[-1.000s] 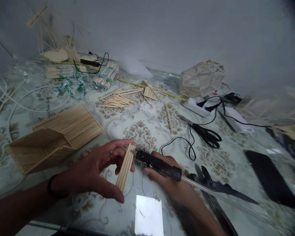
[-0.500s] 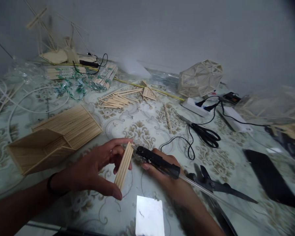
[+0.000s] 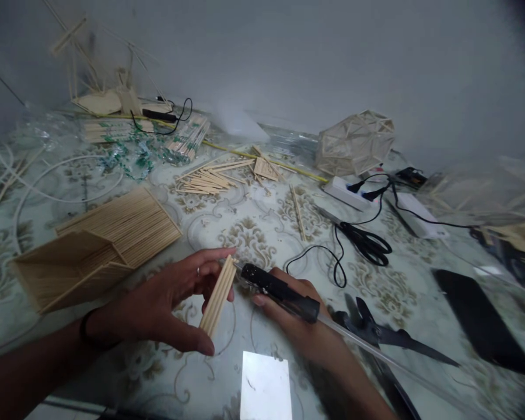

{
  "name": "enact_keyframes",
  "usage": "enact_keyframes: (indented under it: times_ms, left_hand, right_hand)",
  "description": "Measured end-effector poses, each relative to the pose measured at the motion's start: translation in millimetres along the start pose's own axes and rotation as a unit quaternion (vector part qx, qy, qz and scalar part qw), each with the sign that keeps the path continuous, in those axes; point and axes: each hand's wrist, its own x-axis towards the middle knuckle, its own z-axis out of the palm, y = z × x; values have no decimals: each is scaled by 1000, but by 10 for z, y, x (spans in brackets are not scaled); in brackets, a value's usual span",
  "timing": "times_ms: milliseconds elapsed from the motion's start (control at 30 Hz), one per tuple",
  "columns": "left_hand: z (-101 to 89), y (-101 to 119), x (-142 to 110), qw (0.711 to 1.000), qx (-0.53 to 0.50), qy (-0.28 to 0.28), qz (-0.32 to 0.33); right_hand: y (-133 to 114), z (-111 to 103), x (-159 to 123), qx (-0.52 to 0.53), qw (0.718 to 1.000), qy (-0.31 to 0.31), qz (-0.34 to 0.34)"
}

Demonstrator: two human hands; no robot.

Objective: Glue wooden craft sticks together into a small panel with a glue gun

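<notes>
My left hand (image 3: 166,306) grips a small panel of glued wooden sticks (image 3: 217,296), thumb at its lower end and fingers at its upper end. My right hand (image 3: 294,318) is wrapped round a black glue gun (image 3: 284,291) with a clear glue stick trailing from its back. The gun's tip touches the upper end of the stick panel. Both hands hover just above the glass-topped table (image 3: 254,224) near its front edge.
A larger box-like piece of wooden sticks (image 3: 96,245) lies at the left. Loose sticks (image 3: 210,178), two pairs of scissors (image 3: 370,242) (image 3: 389,335), a power strip (image 3: 347,192) with black cords, a geodesic stick ball (image 3: 356,143) and a dark flat device (image 3: 481,318) lie around.
Both hands, with the stick panel and the glue gun, have shifted slightly left and lower in view. The tip stays at the panel's top end.
</notes>
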Motion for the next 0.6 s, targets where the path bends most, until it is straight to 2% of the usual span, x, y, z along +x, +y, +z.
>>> enact_keyframes:
  times_ms: [300, 600]
  left_hand:
    - [25, -35, 19, 999, -34, 3, 37]
    - [50, 5, 22, 1000, -11, 20, 21]
  right_hand:
    - [-7, 12, -23, -4, 1000, -8, -1]
    - [-35, 7, -27, 11, 999, -38, 18]
